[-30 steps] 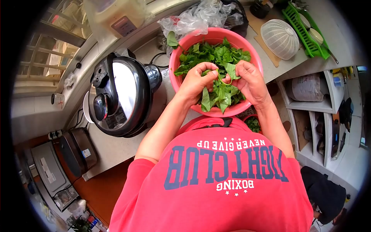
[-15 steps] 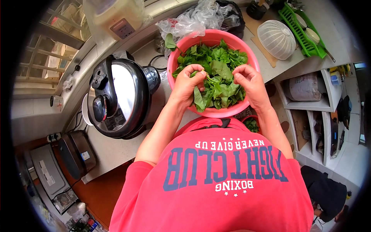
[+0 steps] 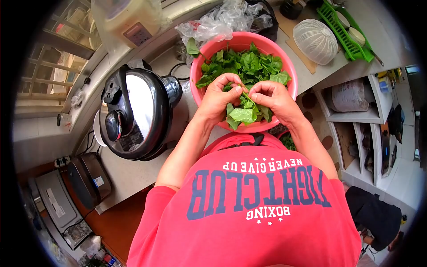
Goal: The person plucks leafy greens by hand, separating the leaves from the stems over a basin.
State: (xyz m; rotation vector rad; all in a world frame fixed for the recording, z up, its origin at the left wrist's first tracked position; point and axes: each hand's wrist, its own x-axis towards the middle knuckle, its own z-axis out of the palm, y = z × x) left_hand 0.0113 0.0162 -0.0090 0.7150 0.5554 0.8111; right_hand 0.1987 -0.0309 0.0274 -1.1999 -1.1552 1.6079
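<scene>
Over a pink plastic basin of green leafy vegetables, my two hands are close together. My left hand pinches the upper part of a leafy green stem between thumb and fingers. Close beside it, my right hand pinches the same stem with thumb and forefinger. Its broad leaves hang below the fingers, toward my body. One leaf sticks out over the basin's far left rim. More greens show in part by my right forearm, low beside the counter.
A black electric pressure cooker stands left of the basin. Crumpled clear plastic bags lie behind it. To the right are a white mesh basket and a green dish rack. White shelves stand further right.
My right hand has moved left to meet my left hand, and both now pinch the stem. My left hand has shifted slightly right.
</scene>
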